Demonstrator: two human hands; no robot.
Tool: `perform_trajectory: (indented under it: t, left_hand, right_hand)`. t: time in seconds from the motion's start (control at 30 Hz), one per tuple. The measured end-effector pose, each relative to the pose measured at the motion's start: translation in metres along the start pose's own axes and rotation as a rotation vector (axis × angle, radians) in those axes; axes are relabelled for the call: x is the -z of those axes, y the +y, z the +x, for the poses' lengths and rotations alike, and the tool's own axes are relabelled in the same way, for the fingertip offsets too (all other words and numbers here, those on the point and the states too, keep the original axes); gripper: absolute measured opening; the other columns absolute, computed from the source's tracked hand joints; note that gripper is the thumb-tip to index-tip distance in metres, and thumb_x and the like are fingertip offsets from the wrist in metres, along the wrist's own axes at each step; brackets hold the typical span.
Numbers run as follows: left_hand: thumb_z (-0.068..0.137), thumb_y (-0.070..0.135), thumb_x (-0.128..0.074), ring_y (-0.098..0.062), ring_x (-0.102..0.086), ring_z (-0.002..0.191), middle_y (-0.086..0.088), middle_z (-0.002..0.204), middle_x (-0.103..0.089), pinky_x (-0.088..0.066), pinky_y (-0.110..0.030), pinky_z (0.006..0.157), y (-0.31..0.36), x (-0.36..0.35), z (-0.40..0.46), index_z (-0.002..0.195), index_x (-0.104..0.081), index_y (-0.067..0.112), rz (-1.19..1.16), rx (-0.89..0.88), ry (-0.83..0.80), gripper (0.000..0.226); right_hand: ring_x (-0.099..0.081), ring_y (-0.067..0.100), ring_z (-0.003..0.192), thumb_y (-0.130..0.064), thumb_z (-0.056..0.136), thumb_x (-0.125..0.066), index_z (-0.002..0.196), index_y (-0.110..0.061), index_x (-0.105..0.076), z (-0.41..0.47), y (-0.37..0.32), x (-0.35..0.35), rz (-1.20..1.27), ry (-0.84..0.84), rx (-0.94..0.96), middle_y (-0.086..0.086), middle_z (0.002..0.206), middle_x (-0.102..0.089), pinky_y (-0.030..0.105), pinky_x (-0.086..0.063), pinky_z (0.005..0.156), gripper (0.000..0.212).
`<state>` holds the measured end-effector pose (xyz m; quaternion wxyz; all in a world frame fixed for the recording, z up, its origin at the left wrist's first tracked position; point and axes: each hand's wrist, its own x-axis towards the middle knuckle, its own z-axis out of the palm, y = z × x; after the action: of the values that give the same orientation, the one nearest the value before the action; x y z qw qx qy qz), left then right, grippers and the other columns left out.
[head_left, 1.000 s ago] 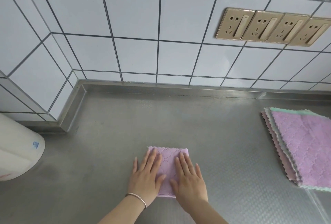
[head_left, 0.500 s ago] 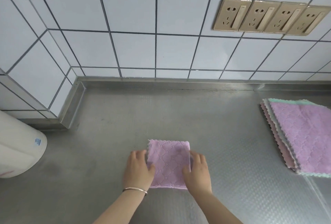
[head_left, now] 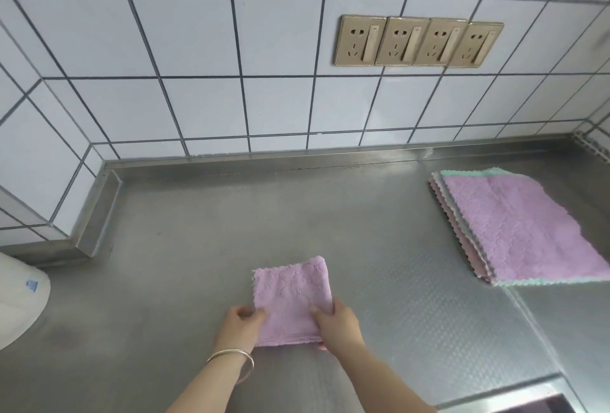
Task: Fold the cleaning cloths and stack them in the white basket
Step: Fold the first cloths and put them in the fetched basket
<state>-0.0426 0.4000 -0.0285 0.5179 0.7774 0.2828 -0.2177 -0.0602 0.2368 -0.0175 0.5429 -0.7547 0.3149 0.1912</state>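
Folded cloth (head_left: 292,302): pinched at both near corners, left hand (head_left: 238,325) on its left edge, right hand (head_left: 337,322) on its right, thumbs on top and fingers curled under. Far edge seemingly raised off the steel counter (head_left: 204,231); cannot tell whether the near edge rests on it. Folded small, so this one looks done and ready to carry. Right of the cloth and farther back, well apart: pile of flat cloths (head_left: 525,231), purple on top, not yet folded. Left of the cloth, at the frame edge: rounded white object (head_left: 19,300), possibly the basket, too cropped to say. No stacked cloths in sight. Most of the work apparently left.
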Motion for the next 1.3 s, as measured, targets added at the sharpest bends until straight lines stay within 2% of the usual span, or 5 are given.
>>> perform_trajectory:
  t: [0.2,0.4,0.67,1.03,1.3]
  left_hand:
    - [0.082,0.03,-0.069,-0.016,-0.046,0.066,-0.004,0.08,-0.053,-0.038,-0.023,0.053,0.02,-0.018,-0.031,0.082,-0.057,0.016,-0.432,0.273,-0.223,0.019]
    - [0.095,0.024,-0.05,-0.017,-0.054,0.098,-0.001,0.105,-0.062,-0.04,-0.026,0.083,0.03,-0.031,-0.059,0.105,-0.059,0.018,-0.099,-0.177,-0.204,0.015]
    - [0.095,0.028,-0.048,-0.013,-0.059,0.101,0.008,0.104,-0.065,-0.041,-0.024,0.083,0.035,-0.038,-0.075,0.095,-0.06,0.03,0.109,-0.464,-0.432,0.012]
    - [0.096,0.037,-0.04,-0.028,-0.054,0.071,-0.001,0.068,-0.058,-0.039,-0.036,0.066,0.006,-0.007,-0.1,0.07,-0.049,0.017,0.476,-0.927,-0.687,0.035]
    - [0.096,0.024,-0.044,-0.032,-0.058,0.082,-0.01,0.089,-0.067,-0.037,-0.032,0.066,-0.061,0.012,-0.187,0.088,-0.056,0.014,0.559,-1.148,-1.016,0.018]
  right_hand:
    - [-0.06,0.019,0.082,-0.021,0.089,-0.057,0.088,-0.019,-0.055,-0.017,0.018,0.026,0.094,0.066,0.208,0.0,0.089,-0.063,0.025,-0.047,0.068,0.003]
    - [-0.065,0.009,0.092,-0.035,0.072,-0.061,0.099,-0.021,-0.064,-0.052,0.018,0.065,0.341,-0.089,0.228,-0.008,0.096,-0.07,0.017,-0.049,0.072,0.031]
    - [-0.039,0.01,0.056,-0.035,0.092,-0.051,0.064,-0.013,-0.041,-0.09,0.037,0.063,0.132,0.441,0.105,-0.004,0.061,-0.043,0.021,-0.03,0.052,0.037]
    - [-0.055,0.016,0.068,-0.033,0.095,-0.044,0.08,-0.016,-0.054,-0.202,0.077,-0.027,0.356,0.969,-0.028,-0.005,0.074,-0.064,0.034,-0.043,0.064,0.025]
    - [-0.059,0.018,0.072,-0.03,0.096,-0.044,0.081,-0.02,-0.054,-0.314,0.14,-0.092,0.442,1.309,-0.177,-0.006,0.077,-0.066,0.031,-0.041,0.063,0.02]
